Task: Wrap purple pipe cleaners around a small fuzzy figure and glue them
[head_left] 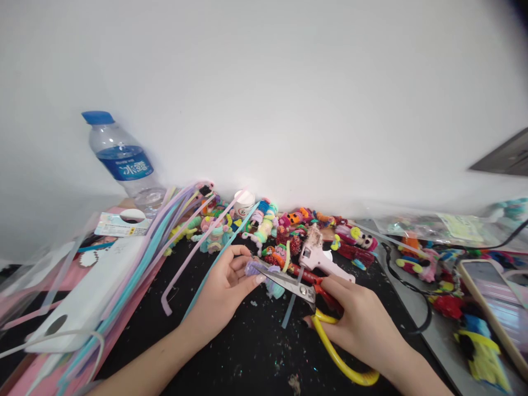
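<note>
My left hand (226,289) pinches a small fuzzy lilac pipe-cleaner piece (256,269) between thumb and fingertips over the black tabletop (214,352). My right hand (358,319) grips scissors (303,287) with yellow and red handles; the metal blades point left and sit against the lilac piece. A pale teal fuzzy bit (275,289) hangs just under the blades. A pink glue gun (320,258) lies just behind the scissors.
Long pastel pipe cleaners (165,242) in a packet fan out at left beside a water bottle (124,159). Finished colourful pipe-cleaner figures (289,225) line the wall. A phone (499,308), a black cable (412,291) and plastic bags (433,225) lie at right.
</note>
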Tool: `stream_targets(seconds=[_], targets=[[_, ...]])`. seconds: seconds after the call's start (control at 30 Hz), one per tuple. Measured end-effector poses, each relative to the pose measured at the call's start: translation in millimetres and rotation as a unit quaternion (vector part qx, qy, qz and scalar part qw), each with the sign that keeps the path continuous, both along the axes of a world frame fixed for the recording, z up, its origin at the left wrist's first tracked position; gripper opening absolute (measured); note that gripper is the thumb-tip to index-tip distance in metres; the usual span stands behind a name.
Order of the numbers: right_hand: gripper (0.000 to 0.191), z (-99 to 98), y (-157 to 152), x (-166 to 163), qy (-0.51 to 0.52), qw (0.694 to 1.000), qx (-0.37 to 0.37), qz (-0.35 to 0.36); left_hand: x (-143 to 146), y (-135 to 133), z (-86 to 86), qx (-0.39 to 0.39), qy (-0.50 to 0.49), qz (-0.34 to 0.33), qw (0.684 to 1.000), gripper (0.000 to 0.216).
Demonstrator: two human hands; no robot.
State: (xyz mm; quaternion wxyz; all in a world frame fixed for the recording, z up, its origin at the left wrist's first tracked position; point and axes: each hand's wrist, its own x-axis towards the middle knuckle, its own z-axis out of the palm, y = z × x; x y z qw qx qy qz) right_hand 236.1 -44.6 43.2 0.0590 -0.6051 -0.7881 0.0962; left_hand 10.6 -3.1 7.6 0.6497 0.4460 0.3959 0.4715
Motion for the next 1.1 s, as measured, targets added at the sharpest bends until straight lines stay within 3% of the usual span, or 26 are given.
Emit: stream_targets(seconds=[0.23, 0.43, 0.53, 0.67, 0.87, 1.1], targets=[[0.033, -10.2, 0, 6, 0.011, 0.998, 0.057, -0.021, 0, 1, -0.4, 0.005, 0.032, 0.017, 0.999, 0.027], [0.028, -5.6, 14, 32, -0.047, 0.969, 0.153, -0.189, -1, -1, 0.1, 0.025, 0.073, 0.011, 0.997, 0.019], [0.027, -5.9, 22, 53, -0.075, 0.956, 0.18, -0.22, -1, -1, -1.5, 0.03, 0.071, 0.005, 0.997, 0.017], [0.036, -15.4, 31, 79, -0.061, 0.955, 0.195, -0.216, -1, -2, -2.1, 0.02, 0.067, 0.009, 0.997, 0.017], [0.033, -30.1, 37, 95, -0.04, 0.958, 0.206, -0.196, 0, -2, -3.4, 0.011, 0.031, 0.007, 0.999, 0.02], [0.03, -19.1, 32, 82, -0.013, 0.946, 0.26, -0.192, 2, -3, -2.2, 0.006, -0.014, -0.003, 1.0, 0.019]])
